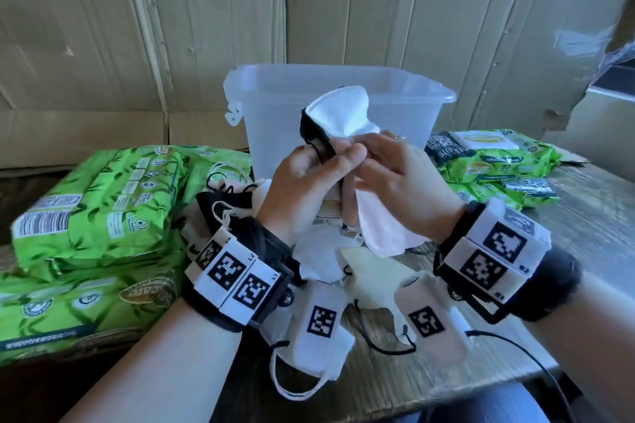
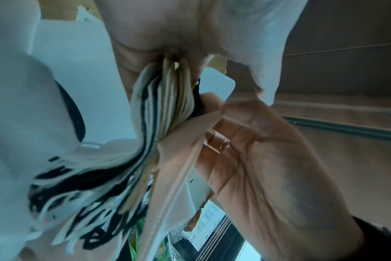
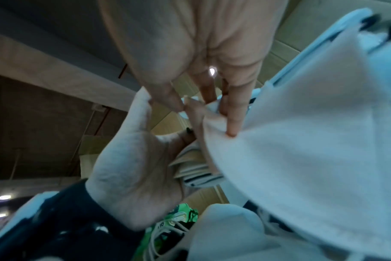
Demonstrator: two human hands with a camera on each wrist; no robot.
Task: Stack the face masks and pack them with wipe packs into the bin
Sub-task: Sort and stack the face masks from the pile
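At centre frame, just in front of the clear bin point(image 1: 429, 94), hold the stack of face masks point(image 1: 340, 113) firmly in the left hand point(image 1: 305, 182), thumb and curled fingers point(image 1: 311, 156) pinching its middle as seen in the head view. Bring the pale pink mask point(image 1: 378, 227), pinched near its upper end between thumb and fingertips of the right hand point(image 1: 402, 178), flat against the near face of the stack, fold to fold and curved edge to curved edge. Judging from the left wrist view, square up the layered edges point(image 2: 167, 106) first: fanned apart at the lower end, so probably prone to sliding. Ease the left thumb open only for an instant to admit the new mask, then pinch down over it. Tuck dangling ear loops inward to avoid snagging on the next pick. Take the loose masks point(image 1: 323, 251) at lower centre of the worktop point(image 1: 584, 216) one at a time, not in a bunch. Leave the green wipe packs point(image 1: 96, 203), piled at left and at right of the bin, until the stack is complete, then lower the stack into the bin flat rather than on edge.
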